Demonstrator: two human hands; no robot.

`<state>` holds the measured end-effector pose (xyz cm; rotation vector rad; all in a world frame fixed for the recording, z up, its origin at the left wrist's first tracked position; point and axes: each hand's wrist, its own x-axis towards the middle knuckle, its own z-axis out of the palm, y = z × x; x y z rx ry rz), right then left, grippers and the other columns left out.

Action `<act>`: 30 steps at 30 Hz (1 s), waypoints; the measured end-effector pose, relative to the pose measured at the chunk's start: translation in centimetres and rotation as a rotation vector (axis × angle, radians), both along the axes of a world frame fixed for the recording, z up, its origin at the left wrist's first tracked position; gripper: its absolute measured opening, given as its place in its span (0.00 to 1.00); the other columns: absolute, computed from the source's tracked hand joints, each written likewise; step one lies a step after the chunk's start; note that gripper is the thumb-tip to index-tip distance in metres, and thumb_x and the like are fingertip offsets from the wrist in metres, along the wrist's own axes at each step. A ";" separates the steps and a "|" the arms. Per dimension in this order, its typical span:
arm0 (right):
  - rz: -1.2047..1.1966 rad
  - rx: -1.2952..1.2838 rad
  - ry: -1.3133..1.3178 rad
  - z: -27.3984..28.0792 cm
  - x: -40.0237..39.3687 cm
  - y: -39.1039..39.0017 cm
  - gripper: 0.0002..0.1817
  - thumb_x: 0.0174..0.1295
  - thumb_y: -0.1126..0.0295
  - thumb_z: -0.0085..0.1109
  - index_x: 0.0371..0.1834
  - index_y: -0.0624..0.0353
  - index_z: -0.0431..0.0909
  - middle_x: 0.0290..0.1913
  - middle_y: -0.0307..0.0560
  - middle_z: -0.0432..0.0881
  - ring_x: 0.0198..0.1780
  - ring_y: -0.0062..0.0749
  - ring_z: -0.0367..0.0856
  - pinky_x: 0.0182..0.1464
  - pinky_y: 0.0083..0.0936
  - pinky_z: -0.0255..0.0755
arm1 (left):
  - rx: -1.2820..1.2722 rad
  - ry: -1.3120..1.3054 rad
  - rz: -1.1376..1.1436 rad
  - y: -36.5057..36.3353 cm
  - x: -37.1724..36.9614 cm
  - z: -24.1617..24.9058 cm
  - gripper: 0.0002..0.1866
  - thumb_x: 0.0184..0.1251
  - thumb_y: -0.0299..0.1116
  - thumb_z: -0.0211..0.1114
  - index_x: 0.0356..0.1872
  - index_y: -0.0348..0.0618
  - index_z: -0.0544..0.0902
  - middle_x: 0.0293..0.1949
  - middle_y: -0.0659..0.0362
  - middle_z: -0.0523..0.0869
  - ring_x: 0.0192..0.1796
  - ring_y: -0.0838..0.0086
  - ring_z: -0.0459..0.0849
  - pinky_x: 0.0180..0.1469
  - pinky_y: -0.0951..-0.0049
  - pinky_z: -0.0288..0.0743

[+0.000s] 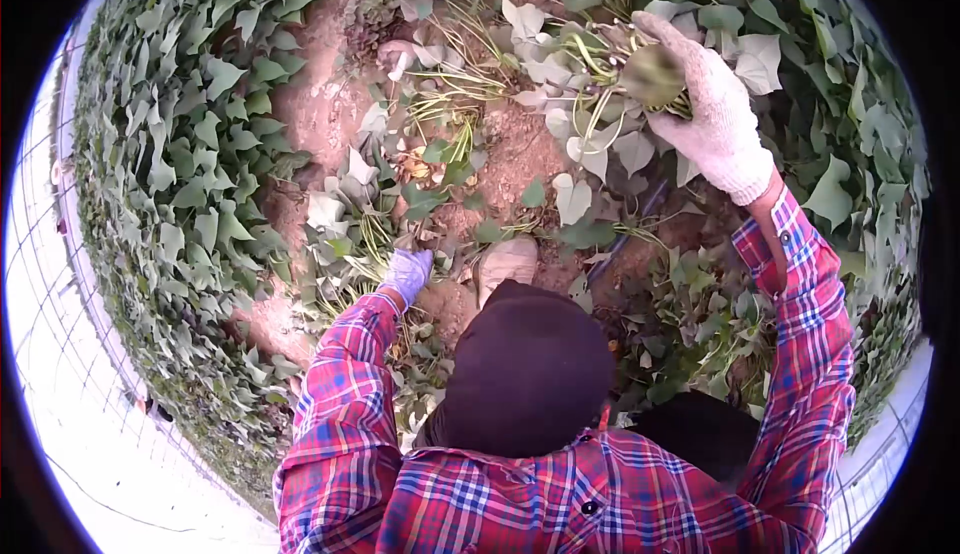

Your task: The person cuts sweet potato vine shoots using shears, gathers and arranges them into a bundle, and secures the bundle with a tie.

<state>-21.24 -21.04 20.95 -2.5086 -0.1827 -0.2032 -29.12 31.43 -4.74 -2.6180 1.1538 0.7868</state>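
My right hand point(712, 114), in a whitish knit glove, is raised at the upper right. Its thumb and fingers wrap round a bundle of sweet potato vines point(602, 72), cut stem ends showing near the palm and leaves hanging to the left. A round patch there is blurred. Low at centre left, my left hand point(408, 274) wears a purple glove and looks curled among stems and leaves. What it grips, if anything, is hidden. Beside it lie loose vines point(365, 244) with pale leaf undersides. More cut vines point(455, 84) lie in a heap farther ahead.
Dense green vines point(190, 134) grow along the left, and more foliage point(860, 124) covers the right. Reddish bare soil point(322, 74) runs between them. A soil-coloured shoe or foot point(507, 262) shows below me. A wire-mesh fence point(60, 334) edges the far left.
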 end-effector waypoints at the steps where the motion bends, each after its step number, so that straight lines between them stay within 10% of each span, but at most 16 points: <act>1: 0.012 0.046 -0.026 -0.4 0.8 0.1 0.42 0.42 0.78 0.66 0.67 0.45 0.64 0.53 0.47 0.77 0.53 0.43 0.76 0.56 0.33 0.71 | -0.012 -0.023 -0.091 0.0 0.5 0.7 0.04 0.60 0.31 0.52 0.29 0.52 0.75 0.19 0.59 0.77 0.21 0.64 0.78 0.24 0.59 0.65; 13: -0.056 0.314 0.236 1.2 -1.9 0.4 0.40 0.50 0.84 0.61 0.69 0.55 0.60 0.64 0.48 0.71 0.63 0.34 0.72 0.63 0.29 0.68 | -0.179 0.144 0.456 -2.4 0.6 1.6 0.07 0.62 0.34 0.54 0.37 0.49 0.80 0.32 0.54 0.82 0.36 0.58 0.81 0.45 0.58 0.73; 16: -0.126 0.266 0.322 3.2 -3.2 0.7 0.40 0.50 0.84 0.59 0.70 0.56 0.59 0.64 0.49 0.70 0.63 0.34 0.72 0.63 0.28 0.68 | 0.273 0.020 0.193 -6.3 4.6 7.5 0.13 0.57 0.29 0.56 0.44 0.53 0.80 0.37 0.57 0.83 0.44 0.62 0.80 0.63 0.47 0.61; 22: 0.100 0.244 0.371 13.0 -3.0 5.0 0.41 0.45 0.85 0.61 0.68 0.58 0.62 0.63 0.51 0.71 0.60 0.36 0.74 0.60 0.30 0.70 | -0.815 -0.403 0.764 -8.9 5.6 23.2 0.22 0.50 0.26 0.69 0.48 0.42 0.76 0.42 0.55 0.82 0.47 0.63 0.80 0.59 0.61 0.67; 24: 0.299 0.166 0.349 17.3 -1.9 7.9 0.43 0.38 0.83 0.65 0.65 0.58 0.66 0.59 0.50 0.74 0.58 0.42 0.75 0.60 0.33 0.69 | -1.367 0.207 1.406 -11.7 3.7 28.8 0.17 0.57 0.28 0.68 0.48 0.40 0.77 0.40 0.60 0.83 0.42 0.73 0.80 0.53 0.69 0.71; 30: 0.831 0.058 0.252 23.7 1.3 17.1 0.42 0.34 0.78 0.69 0.62 0.56 0.70 0.50 0.47 0.79 0.51 0.46 0.76 0.55 0.37 0.69 | -1.761 0.415 1.734 -12.9 -0.9 37.5 0.15 0.60 0.33 0.68 0.46 0.40 0.80 0.40 0.61 0.84 0.39 0.74 0.82 0.44 0.72 0.76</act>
